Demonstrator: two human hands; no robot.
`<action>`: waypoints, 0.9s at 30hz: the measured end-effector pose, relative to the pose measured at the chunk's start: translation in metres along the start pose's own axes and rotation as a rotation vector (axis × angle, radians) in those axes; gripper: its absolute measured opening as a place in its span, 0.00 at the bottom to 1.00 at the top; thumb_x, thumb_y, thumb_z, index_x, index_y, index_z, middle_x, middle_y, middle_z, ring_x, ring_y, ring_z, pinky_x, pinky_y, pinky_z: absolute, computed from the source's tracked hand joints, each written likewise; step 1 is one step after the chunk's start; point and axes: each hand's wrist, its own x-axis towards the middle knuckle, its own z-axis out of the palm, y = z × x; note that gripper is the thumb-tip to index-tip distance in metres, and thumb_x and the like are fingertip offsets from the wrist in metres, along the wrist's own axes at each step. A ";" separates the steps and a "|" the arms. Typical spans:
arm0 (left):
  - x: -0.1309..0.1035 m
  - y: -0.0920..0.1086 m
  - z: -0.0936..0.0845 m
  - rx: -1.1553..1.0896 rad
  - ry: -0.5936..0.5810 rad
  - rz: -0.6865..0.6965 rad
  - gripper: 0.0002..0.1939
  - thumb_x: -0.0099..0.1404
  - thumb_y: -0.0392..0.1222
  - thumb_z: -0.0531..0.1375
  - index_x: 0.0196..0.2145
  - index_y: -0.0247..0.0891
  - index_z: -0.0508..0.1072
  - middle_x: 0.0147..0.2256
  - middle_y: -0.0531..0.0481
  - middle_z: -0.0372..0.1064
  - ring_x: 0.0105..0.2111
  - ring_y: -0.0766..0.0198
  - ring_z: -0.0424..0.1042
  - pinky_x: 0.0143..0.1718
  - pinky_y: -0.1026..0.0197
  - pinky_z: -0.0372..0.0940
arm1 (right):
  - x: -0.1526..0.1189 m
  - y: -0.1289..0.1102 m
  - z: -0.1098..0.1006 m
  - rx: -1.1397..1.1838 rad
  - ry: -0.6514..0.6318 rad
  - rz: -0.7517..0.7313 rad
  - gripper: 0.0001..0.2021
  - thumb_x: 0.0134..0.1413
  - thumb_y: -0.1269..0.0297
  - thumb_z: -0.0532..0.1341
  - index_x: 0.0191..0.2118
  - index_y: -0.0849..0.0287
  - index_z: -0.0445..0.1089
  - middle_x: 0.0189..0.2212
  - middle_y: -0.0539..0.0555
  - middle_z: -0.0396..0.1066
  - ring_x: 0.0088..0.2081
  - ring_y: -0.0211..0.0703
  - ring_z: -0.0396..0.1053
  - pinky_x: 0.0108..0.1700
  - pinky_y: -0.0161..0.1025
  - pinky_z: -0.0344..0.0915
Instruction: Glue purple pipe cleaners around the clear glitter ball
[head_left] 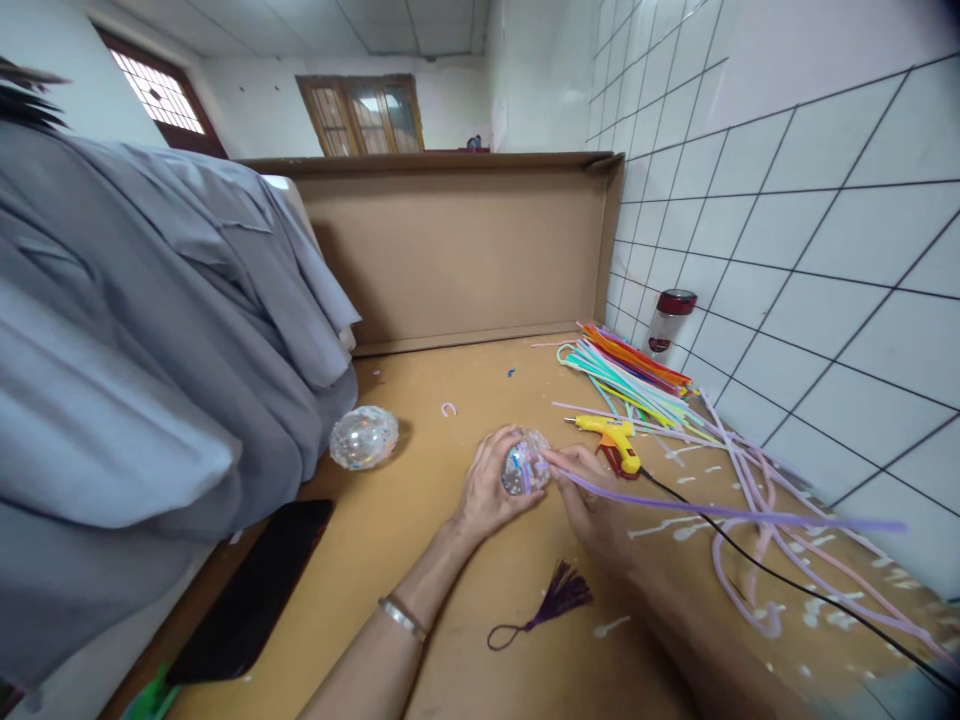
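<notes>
My left hand is wrapped round the left side of a clear, sparkly ball over the middle of the table. At the ball's right side, my right hand pinches a purple pipe cleaner, whose long free end runs off to the right. Purple strips show on the ball's face. Beyond my right hand lies a yellow glue gun with a black cord. A dark purple tassel with a loop rests on the table below my hands.
A second clear ball sits at the left, with a black phone nearer. Coloured pipe cleaners and a lidded bottle stand by the tiled wall. Grey cloth hangs at the left; a cardboard panel closes the back.
</notes>
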 end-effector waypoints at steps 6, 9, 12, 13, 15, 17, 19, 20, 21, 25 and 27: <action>0.001 0.002 -0.001 0.016 -0.030 0.018 0.39 0.55 0.51 0.68 0.59 0.41 0.57 0.58 0.36 0.62 0.58 0.46 0.64 0.57 0.42 0.64 | -0.003 0.019 0.010 -0.092 0.234 -0.078 0.07 0.59 0.67 0.58 0.32 0.55 0.72 0.31 0.53 0.76 0.35 0.42 0.74 0.41 0.39 0.70; 0.001 0.001 -0.001 0.005 -0.032 0.031 0.39 0.56 0.52 0.68 0.60 0.40 0.57 0.58 0.36 0.62 0.58 0.46 0.63 0.57 0.42 0.64 | -0.002 0.024 0.013 -0.168 0.286 -0.209 0.09 0.60 0.69 0.56 0.31 0.54 0.71 0.31 0.53 0.76 0.35 0.42 0.74 0.40 0.40 0.70; 0.001 0.001 0.000 0.003 -0.027 0.043 0.39 0.56 0.52 0.68 0.60 0.40 0.57 0.57 0.35 0.62 0.58 0.46 0.63 0.57 0.42 0.64 | 0.000 0.027 0.015 -0.279 0.330 -0.381 0.10 0.61 0.72 0.56 0.31 0.54 0.71 0.28 0.52 0.75 0.32 0.40 0.73 0.35 0.39 0.68; 0.000 0.001 0.000 0.004 -0.029 0.045 0.39 0.56 0.52 0.68 0.60 0.40 0.57 0.57 0.35 0.62 0.58 0.46 0.63 0.57 0.41 0.64 | 0.000 0.028 0.015 -0.302 0.333 -0.437 0.10 0.61 0.73 0.56 0.31 0.54 0.71 0.28 0.52 0.75 0.32 0.40 0.73 0.35 0.39 0.68; 0.000 0.001 0.000 0.008 -0.034 0.044 0.39 0.56 0.52 0.67 0.60 0.39 0.57 0.57 0.35 0.62 0.58 0.46 0.64 0.56 0.41 0.64 | 0.002 0.029 0.015 -0.329 0.309 -0.508 0.09 0.62 0.74 0.56 0.33 0.55 0.71 0.29 0.52 0.76 0.34 0.40 0.73 0.36 0.40 0.67; 0.000 0.001 0.000 0.015 -0.031 0.042 0.38 0.56 0.51 0.67 0.59 0.39 0.58 0.57 0.35 0.62 0.58 0.46 0.64 0.56 0.42 0.64 | 0.003 0.029 0.015 -0.342 0.281 -0.534 0.08 0.62 0.74 0.57 0.35 0.55 0.71 0.31 0.52 0.77 0.36 0.41 0.74 0.38 0.41 0.67; 0.000 0.001 0.000 0.024 -0.023 0.047 0.38 0.56 0.51 0.68 0.59 0.39 0.58 0.57 0.35 0.63 0.58 0.46 0.64 0.56 0.42 0.64 | 0.003 0.029 0.015 -0.345 0.287 -0.558 0.08 0.61 0.75 0.57 0.36 0.55 0.70 0.31 0.52 0.77 0.36 0.41 0.74 0.39 0.41 0.67; 0.001 0.001 0.000 0.029 -0.019 0.050 0.38 0.56 0.51 0.68 0.59 0.39 0.58 0.57 0.35 0.63 0.58 0.46 0.64 0.56 0.42 0.65 | 0.004 0.030 0.015 -0.348 0.297 -0.566 0.08 0.62 0.75 0.57 0.35 0.55 0.70 0.31 0.52 0.77 0.36 0.41 0.74 0.38 0.41 0.66; 0.001 0.001 0.000 0.032 -0.018 0.052 0.38 0.56 0.50 0.68 0.59 0.39 0.58 0.57 0.35 0.63 0.58 0.46 0.64 0.56 0.42 0.65 | 0.004 0.031 0.016 -0.351 0.307 -0.571 0.08 0.62 0.75 0.57 0.35 0.55 0.70 0.30 0.52 0.77 0.35 0.41 0.74 0.38 0.41 0.66; 0.001 0.001 0.000 0.028 -0.023 0.048 0.38 0.56 0.50 0.68 0.59 0.40 0.58 0.57 0.35 0.63 0.58 0.47 0.64 0.56 0.42 0.65 | 0.003 0.037 0.019 -0.347 0.308 -0.563 0.08 0.62 0.74 0.58 0.34 0.55 0.69 0.30 0.52 0.77 0.35 0.40 0.74 0.38 0.41 0.65; 0.001 0.001 0.000 0.024 -0.026 0.043 0.37 0.57 0.50 0.67 0.59 0.40 0.58 0.57 0.36 0.62 0.58 0.47 0.64 0.56 0.42 0.64 | 0.002 0.039 0.020 -0.335 0.283 -0.561 0.07 0.62 0.74 0.58 0.35 0.55 0.69 0.31 0.53 0.78 0.36 0.41 0.74 0.38 0.41 0.65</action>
